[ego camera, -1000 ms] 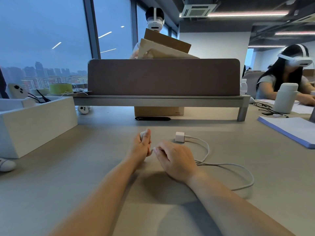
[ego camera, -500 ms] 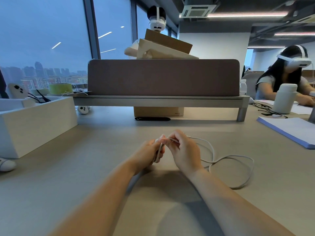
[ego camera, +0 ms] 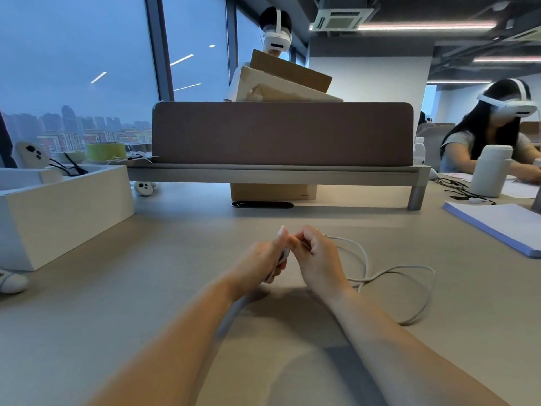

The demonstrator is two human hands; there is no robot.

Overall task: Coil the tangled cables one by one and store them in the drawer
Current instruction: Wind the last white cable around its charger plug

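Gripping the white cable, left hand and right hand fingers hide its end.

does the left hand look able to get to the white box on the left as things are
Probably yes: nothing stands on the desk between the left hand and the white box. But it grips the cable together with the right hand, so the cable would come along.

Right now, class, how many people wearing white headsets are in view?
2. The standing person is behind the brown divider, above the cardboard; the seated person is at far right, behind a white bottle. Others may be hidden.
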